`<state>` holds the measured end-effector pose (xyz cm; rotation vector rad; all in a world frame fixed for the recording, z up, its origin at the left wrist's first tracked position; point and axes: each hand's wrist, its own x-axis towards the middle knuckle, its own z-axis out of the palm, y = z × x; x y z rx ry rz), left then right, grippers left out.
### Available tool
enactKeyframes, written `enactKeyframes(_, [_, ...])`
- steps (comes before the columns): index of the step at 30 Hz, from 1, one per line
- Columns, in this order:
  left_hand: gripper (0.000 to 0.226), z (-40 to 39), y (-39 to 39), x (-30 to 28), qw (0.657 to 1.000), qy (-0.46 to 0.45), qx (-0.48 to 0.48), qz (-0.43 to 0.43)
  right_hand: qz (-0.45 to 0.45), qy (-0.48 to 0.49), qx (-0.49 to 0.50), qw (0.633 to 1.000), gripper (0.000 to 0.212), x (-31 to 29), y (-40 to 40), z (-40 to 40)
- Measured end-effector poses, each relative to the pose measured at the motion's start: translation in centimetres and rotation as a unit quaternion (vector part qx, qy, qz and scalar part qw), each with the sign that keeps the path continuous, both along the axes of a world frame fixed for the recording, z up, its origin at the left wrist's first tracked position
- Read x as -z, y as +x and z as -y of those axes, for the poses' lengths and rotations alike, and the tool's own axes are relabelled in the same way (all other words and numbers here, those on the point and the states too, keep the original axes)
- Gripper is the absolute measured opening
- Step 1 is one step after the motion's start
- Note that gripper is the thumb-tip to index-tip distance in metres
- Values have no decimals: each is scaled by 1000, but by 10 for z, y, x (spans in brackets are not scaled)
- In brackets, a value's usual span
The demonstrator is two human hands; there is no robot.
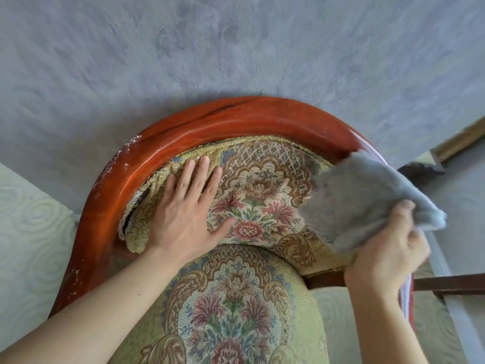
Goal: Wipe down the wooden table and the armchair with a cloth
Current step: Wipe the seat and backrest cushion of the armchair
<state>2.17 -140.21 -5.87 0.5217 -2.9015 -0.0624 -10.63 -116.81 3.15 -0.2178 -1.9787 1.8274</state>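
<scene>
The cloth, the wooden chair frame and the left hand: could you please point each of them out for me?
cloth (367,195): head view, middle of the grey fabric.
wooden chair frame (236,119): head view, top of the curved red-brown rail.
left hand (186,216): head view, back of the hand resting flat on the backrest.

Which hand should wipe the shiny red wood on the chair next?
The right hand, probably: it grips the grey cloth, which already reaches the red wooden rim. The left hand lies flat on the flowery backrest, holding nothing.

Curved wooden rail (236,122) walls the backrest (262,185); seat cushion (236,298) lies open.
</scene>
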Motion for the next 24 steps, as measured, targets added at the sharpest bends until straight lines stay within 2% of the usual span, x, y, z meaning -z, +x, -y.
enactKeyframes(2, [93, 0, 0, 1, 1000, 2, -1, -8, -20, 36, 36, 998, 42, -4, 3, -2])
enactKeyframes(4, [92, -1, 0, 2, 1000, 6, 0, -14, -37, 174, 36, 983, 49, 2, 5, 10])
enactKeyframes(6, [91, 0, 0, 3, 1000, 14, 1, -20, -50, 290, 0, 956, 41, 14, 6, 35])
enactKeyframes(8, [89, 0, 0, 3, 999, 22, 1, -23, -1, 349, -68, 935, 29, 28, 9, 70])
enactKeyframes(10, [89, 0, 1, 2, 999, 27, -1, -21, 19, 342, -94, 935, 43, 35, 15, 101])
enactKeyframes(13, [91, -1, 1, -2, 999, 33, 3, -18, -62, 340, -133, 929, 49, 38, 26, 135])
enactKeyframes(16, [93, -2, 1, -7, 998, 58, 5, -26, -120, 359, -249, 891, 50, 46, 30, 155])
enactKeyframes(18, [93, -2, 0, -9, 997, 68, 3, -27, -148, 379, -290, 866, 49, 50, 27, 154])
enactKeyframes(22, [92, -3, -1, -10, 996, 80, 1, -28, -226, 424, -437, 760, 43, 54, 17, 129])
enactKeyframes(23, [91, -4, -1, -9, 997, 79, 0, -26, -214, 419, -470, 747, 41, 53, 15, 122])
enactKeyframes(24, [90, -4, 0, -8, 997, 74, 0, -24, -185, 397, -482, 759, 35, 49, 17, 115])
